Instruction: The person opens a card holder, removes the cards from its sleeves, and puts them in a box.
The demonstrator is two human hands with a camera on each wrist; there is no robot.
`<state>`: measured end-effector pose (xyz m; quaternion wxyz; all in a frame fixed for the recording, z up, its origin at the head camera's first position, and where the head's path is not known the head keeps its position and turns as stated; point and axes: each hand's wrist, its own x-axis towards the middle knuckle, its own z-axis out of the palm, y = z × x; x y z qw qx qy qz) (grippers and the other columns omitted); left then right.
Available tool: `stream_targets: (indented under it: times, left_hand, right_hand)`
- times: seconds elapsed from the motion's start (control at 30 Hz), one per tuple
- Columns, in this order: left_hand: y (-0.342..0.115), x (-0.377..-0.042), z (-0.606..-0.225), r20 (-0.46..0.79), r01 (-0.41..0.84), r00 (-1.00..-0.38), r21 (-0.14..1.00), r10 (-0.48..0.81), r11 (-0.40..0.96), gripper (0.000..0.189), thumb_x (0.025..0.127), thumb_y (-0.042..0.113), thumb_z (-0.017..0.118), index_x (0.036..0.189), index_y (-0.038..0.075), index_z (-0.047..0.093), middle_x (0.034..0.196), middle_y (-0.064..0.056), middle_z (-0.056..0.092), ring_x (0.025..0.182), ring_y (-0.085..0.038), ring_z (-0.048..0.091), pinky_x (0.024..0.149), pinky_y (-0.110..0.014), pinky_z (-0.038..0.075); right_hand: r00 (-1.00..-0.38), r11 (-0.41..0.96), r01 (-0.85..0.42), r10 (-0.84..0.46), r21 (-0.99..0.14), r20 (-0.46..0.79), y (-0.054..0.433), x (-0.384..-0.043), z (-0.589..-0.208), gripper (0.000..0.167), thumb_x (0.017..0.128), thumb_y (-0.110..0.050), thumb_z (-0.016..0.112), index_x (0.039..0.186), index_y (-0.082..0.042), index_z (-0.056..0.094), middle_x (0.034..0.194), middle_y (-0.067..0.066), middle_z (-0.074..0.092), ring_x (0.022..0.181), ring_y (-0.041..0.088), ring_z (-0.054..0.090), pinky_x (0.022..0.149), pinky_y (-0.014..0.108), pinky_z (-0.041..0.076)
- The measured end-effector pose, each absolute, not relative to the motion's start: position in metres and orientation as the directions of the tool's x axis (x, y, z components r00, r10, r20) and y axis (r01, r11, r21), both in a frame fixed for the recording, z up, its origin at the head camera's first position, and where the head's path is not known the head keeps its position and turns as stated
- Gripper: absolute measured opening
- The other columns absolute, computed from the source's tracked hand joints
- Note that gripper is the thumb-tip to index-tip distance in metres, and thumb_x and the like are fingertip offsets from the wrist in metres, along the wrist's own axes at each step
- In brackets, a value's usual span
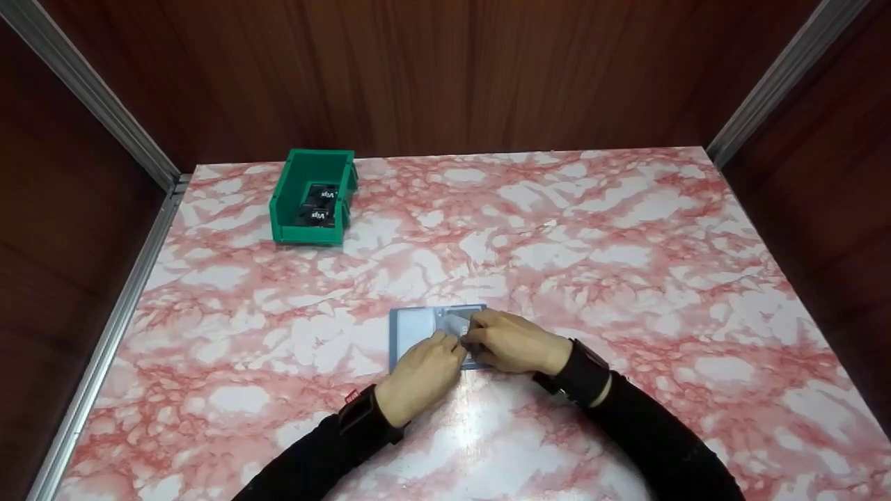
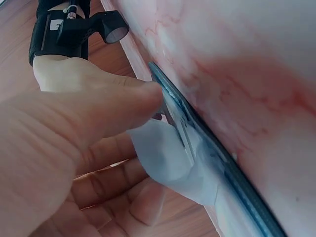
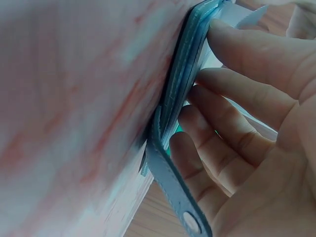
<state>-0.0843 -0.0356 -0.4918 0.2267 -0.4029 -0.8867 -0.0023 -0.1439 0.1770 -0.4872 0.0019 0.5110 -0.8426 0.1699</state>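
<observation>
An open blue card wallet (image 1: 412, 328) lies on the table in front of me, and a translucent plastic sleeve (image 2: 160, 150) stands up from its inside. My left hand (image 1: 426, 367) is at the wallet's near middle, pinching the sleeve by its edge; the thumb sits close against the wallet in the left wrist view. My right hand (image 1: 514, 341) grips the right half of the wallet with curled fingers, its thumb on the top edge in the right wrist view. A strap with a snap button (image 3: 170, 182) hangs out from the wallet's side. Both hands hide much of the right half.
A green bin (image 1: 308, 235) stands at the back left of the table, holding several black cards marked Vip (image 1: 319, 214). The table (image 1: 592, 278) has a red and white marbled top. Dark wood panels (image 1: 445, 76) wall it in at the back and both sides.
</observation>
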Motion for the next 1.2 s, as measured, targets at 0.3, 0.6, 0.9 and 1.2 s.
stream_targets:
  times: [0.3, 0.6, 0.9, 1.2]
  left_hand:
    - [-0.035, -0.083, -0.492, 0.375, 0.696, -0.617, -0.152, 0.692, 0.702, 0.007, 0.088, 0.006, 0.079, 0.086, 0.009, 0.073, 0.083, -0.002, 0.066, 0.078, -0.015, 0.063, 0.064, -0.022, 0.056]
    - [-0.035, -0.085, -0.492, 0.359, 0.696, -0.65, -0.071, 0.669, 0.714, 0.009, 0.089, 0.004, 0.079, 0.084, 0.008, 0.072, 0.079, -0.004, 0.066, 0.073, -0.017, 0.063, 0.06, -0.025, 0.056]
    - [-0.035, -0.086, -0.49, 0.365, 0.694, -0.665, -0.021, 0.652, 0.72, 0.012, 0.087, 0.002, 0.08, 0.081, 0.007, 0.071, 0.075, -0.004, 0.067, 0.07, -0.018, 0.064, 0.06, -0.026, 0.056]
    - [-0.04, -0.086, -0.484, 0.391, 0.647, -0.725, 0.105, 0.567, 0.755, 0.014, 0.09, 0.004, 0.078, 0.077, 0.004, 0.071, 0.07, -0.005, 0.065, 0.062, -0.02, 0.064, 0.057, -0.03, 0.055]
  right_hand:
    - [-0.477, 0.422, -0.862, -0.863, -0.282, 0.166, 0.177, -0.143, -0.485, 0.018, 0.086, -0.004, 0.082, 0.104, -0.003, 0.078, 0.092, 0.007, 0.059, 0.079, 0.019, 0.058, 0.069, 0.03, 0.053]
    - [-0.484, 0.429, -0.856, -0.861, -0.289, 0.155, 0.177, -0.143, -0.482, 0.018, 0.087, -0.005, 0.082, 0.104, -0.003, 0.077, 0.092, 0.007, 0.06, 0.078, 0.018, 0.057, 0.069, 0.03, 0.053]
    - [-0.478, 0.425, -0.863, -0.862, -0.273, 0.168, 0.178, -0.144, -0.482, 0.022, 0.085, -0.008, 0.086, 0.105, -0.003, 0.078, 0.096, 0.008, 0.064, 0.081, 0.02, 0.062, 0.073, 0.034, 0.056]
    - [-0.492, 0.422, -0.862, -0.83, -0.283, 0.262, 0.18, -0.145, -0.471, 0.031, 0.086, -0.01, 0.086, 0.114, 0.001, 0.077, 0.105, 0.011, 0.069, 0.093, 0.026, 0.069, 0.083, 0.039, 0.059]
